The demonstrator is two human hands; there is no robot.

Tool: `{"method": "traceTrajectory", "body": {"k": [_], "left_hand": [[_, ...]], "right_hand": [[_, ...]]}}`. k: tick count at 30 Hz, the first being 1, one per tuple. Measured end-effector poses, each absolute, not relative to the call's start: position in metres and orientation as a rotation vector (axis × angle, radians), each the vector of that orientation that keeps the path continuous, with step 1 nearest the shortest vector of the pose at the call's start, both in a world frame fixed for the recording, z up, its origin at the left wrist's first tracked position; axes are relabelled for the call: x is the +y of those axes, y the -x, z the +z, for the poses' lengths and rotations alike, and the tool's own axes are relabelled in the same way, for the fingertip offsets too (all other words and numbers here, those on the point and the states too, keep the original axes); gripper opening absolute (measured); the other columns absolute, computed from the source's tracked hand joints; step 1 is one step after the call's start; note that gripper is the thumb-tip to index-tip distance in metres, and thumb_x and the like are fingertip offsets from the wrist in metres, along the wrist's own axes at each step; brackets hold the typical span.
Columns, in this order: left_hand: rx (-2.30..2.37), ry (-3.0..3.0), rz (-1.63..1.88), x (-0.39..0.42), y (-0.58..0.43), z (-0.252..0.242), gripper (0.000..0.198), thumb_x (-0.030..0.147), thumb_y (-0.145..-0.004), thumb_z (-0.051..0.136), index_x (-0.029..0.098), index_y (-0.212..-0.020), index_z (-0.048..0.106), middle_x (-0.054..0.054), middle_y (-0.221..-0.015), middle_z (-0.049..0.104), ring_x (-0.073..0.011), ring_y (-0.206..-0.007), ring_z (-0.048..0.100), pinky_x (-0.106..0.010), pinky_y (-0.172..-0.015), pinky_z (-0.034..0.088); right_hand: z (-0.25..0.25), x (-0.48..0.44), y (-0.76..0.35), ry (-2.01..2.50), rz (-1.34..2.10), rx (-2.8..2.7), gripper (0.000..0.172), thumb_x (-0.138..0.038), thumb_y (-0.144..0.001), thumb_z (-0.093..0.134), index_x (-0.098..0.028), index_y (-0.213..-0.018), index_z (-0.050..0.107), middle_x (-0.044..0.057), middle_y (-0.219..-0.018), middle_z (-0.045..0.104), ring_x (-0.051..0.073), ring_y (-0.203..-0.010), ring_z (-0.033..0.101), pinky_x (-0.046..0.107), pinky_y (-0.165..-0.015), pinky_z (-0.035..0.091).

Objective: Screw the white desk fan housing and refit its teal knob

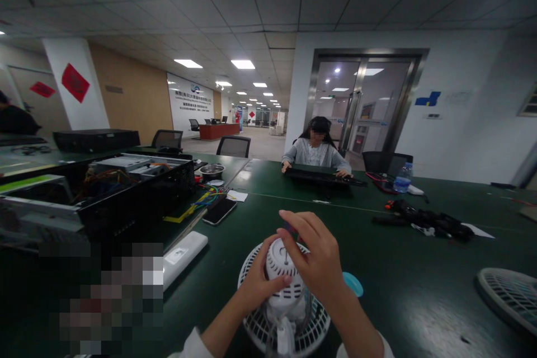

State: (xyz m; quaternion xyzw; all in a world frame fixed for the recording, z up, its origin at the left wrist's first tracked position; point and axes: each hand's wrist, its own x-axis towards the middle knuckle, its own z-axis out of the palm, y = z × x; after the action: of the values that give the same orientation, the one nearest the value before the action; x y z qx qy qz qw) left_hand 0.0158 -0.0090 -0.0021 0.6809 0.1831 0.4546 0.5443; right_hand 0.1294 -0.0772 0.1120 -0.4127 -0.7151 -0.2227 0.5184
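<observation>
Holding white fan motor housing [282, 268] | left hand [260, 291] clamped on its left side, right hand [314, 251] clamped over its top | above round white fan guard [314, 331], near edge of green worktop [403, 296]

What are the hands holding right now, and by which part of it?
The left hand and right hand hold a white ribbed fan motor housing, one on each side of its rounded body.
</observation>
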Motion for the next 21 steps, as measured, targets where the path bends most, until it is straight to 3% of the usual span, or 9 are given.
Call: {"method": "traceTrajectory", "body": {"k": [4, 11, 17, 21], "left_hand": [[0.389, -1.588, 1.067, -0.0102, -0.0160, 0.0008, 0.075, 0.040, -0.064, 0.073, 0.019, -0.128, 0.040, -0.010, -0.131, 0.048, -0.0319, -0.122, 0.043, -0.045, -0.106, 0.030], [0.418, -1.614, 1.089, -0.0102, -0.0167, 0.0008, 0.073, 0.038, -0.064, 0.074, 0.019, -0.127, 0.042, -0.009, -0.128, 0.050, -0.0317, -0.121, 0.044, -0.045, -0.106, 0.031], [0.389, -1.595, 1.074, -0.0110, -0.0163, 0.0040, 0.075, 0.041, -0.063, 0.074, 0.017, -0.126, 0.041, -0.012, -0.128, 0.049, -0.0331, -0.121, 0.043, -0.045, -0.105, 0.031], [0.388, -1.588, 1.068, -0.0108, -0.0162, 0.0037, 0.074, 0.041, -0.063, 0.074, 0.019, -0.126, 0.041, -0.010, -0.127, 0.050, -0.0322, -0.120, 0.044, -0.045, -0.105, 0.031]], "right_hand": [[0.1149, -0.0804, -0.1293, 0.934, -0.493, -1.730, 0.026, -0.009, -0.085, 0.047, -0.016, -0.108, 0.057, 0.008, -0.094, 0.067, 0.015, -0.088, 0.062, 0.029, -0.076, 0.053], [0.1132, -0.0786, -0.1297, 0.973, -0.589, -1.655, 0.010, -0.017, -0.083, 0.057, -0.015, -0.091, 0.062, 0.007, -0.077, 0.063, 0.016, -0.070, 0.059, 0.028, -0.058, 0.052], [0.1164, -0.0798, -0.1340, 0.957, -0.482, -1.744, 0.030, -0.010, -0.086, 0.045, -0.019, -0.112, 0.056, 0.008, -0.097, 0.067, 0.016, -0.090, 0.062, 0.031, -0.076, 0.054], [0.1142, -0.0777, -0.1336, 0.995, -0.530, -1.683, 0.018, -0.016, -0.084, 0.054, -0.018, -0.101, 0.061, 0.006, -0.083, 0.066, 0.016, -0.074, 0.061, 0.029, -0.062, 0.053]]}}
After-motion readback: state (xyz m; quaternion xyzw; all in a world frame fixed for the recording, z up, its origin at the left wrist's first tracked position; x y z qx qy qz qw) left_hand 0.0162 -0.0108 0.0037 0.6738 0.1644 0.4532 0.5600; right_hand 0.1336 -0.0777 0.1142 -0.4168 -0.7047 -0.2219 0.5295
